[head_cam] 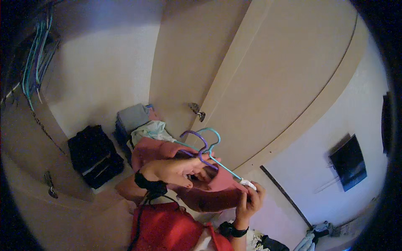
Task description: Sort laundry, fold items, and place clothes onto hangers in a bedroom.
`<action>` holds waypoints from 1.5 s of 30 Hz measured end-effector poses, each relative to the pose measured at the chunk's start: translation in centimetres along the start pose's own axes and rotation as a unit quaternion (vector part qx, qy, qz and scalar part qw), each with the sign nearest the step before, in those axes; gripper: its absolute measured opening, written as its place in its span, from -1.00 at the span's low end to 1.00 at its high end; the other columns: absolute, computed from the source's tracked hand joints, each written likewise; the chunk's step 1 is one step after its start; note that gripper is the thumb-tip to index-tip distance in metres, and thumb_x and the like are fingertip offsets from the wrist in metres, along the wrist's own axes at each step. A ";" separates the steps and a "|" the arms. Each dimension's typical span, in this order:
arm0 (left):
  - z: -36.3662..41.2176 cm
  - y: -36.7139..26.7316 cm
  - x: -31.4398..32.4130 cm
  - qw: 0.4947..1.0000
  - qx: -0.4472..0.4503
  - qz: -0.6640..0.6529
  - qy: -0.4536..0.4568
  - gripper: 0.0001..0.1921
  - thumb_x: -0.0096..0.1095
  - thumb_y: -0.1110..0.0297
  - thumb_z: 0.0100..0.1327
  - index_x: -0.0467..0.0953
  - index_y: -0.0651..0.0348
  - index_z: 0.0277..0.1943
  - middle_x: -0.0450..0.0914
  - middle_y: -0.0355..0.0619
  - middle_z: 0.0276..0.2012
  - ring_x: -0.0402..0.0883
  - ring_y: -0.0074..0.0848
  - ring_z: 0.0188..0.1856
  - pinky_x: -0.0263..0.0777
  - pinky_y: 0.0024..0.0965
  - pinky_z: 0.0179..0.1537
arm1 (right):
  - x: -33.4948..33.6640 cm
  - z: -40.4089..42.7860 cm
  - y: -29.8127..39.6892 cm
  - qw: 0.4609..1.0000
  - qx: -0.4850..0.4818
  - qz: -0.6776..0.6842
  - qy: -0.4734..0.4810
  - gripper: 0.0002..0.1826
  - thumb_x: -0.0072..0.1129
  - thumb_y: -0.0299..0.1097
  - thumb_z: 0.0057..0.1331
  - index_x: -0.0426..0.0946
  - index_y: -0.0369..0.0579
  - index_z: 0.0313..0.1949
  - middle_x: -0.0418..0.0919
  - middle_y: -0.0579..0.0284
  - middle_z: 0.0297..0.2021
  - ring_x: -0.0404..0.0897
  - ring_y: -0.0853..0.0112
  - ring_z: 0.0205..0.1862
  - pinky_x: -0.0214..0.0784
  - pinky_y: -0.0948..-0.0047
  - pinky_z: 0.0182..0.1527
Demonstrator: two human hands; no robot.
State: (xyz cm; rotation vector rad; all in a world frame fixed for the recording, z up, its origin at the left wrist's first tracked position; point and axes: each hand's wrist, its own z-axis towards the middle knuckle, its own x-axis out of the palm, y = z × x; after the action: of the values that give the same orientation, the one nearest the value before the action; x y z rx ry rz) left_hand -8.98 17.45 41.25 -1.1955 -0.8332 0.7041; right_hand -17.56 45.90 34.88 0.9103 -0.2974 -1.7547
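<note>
A pink garment point(221, 179) hangs on a purple clothes hanger point(204, 142) in front of me. Close behind it is a turquoise hanger point(225, 165) that carries a white garment point(150, 131), mostly hidden by the pink one. My left hand point(176, 172) lies across the pink neckline, its fingers around the necks of both hangers; part of this grip is hidden. At the right end of the turquoise hanger, my right hand point(252, 199) pinches the shoulder of the white garment together with the pink edge. Dark bands circle both wrists.
An open wardrobe door point(267, 78) with a metal hinge point(197, 112) stands ahead. Inside are folded dark clothes point(95, 157) and a stack of folded grey clothes point(133, 116). Several hangers point(37, 59) hang upper left. A wall-mounted screen point(348, 163) is at right.
</note>
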 end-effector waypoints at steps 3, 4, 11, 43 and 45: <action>-1.2 1.2 -0.1 0.999 0.021 -0.025 -0.001 -0.01 0.10 0.63 0.12 -0.45 0.17 0.47 0.10 0.00 0.35 0.36 -0.26 0.21 0.20 -0.25 0.25 | 0.8 -0.7 -0.6 1.000 -0.014 0.000 -0.002 -0.86 0.25 -0.49 0.11 0.55 -0.20 -0.31 0.53 -0.07 -0.13 0.53 0.13 -0.10 0.37 0.26 -0.04; -1.3 1.3 0.1 0.998 0.031 -0.046 -0.009 -0.01 0.12 0.61 0.14 -0.44 0.16 0.47 0.09 0.00 0.36 0.36 -0.25 0.21 0.20 -0.24 0.25 | 0.9 -0.9 -1.2 1.000 -0.030 0.002 -0.002 -0.85 0.27 -0.49 0.10 0.55 -0.20 -0.31 0.53 -0.08 -0.12 0.54 0.12 -0.09 0.38 0.25 -0.04; -1.5 3.8 0.9 0.994 0.074 0.018 -0.082 -0.01 0.14 0.58 0.16 -0.43 0.09 0.48 0.13 0.01 0.34 0.39 -0.30 0.18 0.22 -0.25 0.23 | 2.1 1.0 -4.3 0.996 -0.080 0.017 -0.037 -0.78 0.33 -0.46 0.02 0.52 -0.17 -0.31 0.53 -0.06 -0.10 0.52 0.12 -0.05 0.38 0.28 -0.07; 1.4 4.1 -3.4 0.917 0.245 0.253 -0.189 -0.55 0.00 0.58 0.31 0.25 0.34 0.27 0.40 -0.04 0.22 0.46 -0.42 0.17 0.35 -0.47 0.07 | 1.8 -4.3 -9.3 0.968 -0.246 -0.011 -0.046 -0.58 0.06 -0.56 0.27 0.43 -0.18 0.14 0.51 -0.11 0.06 0.52 0.03 0.03 0.37 0.22 0.07; 1.6 3.9 -3.4 0.925 0.227 0.234 -0.196 -0.60 -0.01 0.50 0.34 0.31 0.33 0.23 0.46 -0.08 0.16 0.50 -0.49 0.08 0.36 -0.50 0.03 | 1.3 -4.2 -9.6 0.955 -0.291 -0.020 -0.044 -0.55 0.09 -0.56 0.25 0.42 -0.17 0.16 0.51 -0.13 0.03 0.53 0.03 0.01 0.38 0.23 0.06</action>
State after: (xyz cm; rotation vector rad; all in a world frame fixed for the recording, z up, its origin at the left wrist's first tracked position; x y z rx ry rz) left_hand -12.29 16.30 37.05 -0.8375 -0.6544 1.4804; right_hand -21.55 49.37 25.71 0.4131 0.1840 -1.7777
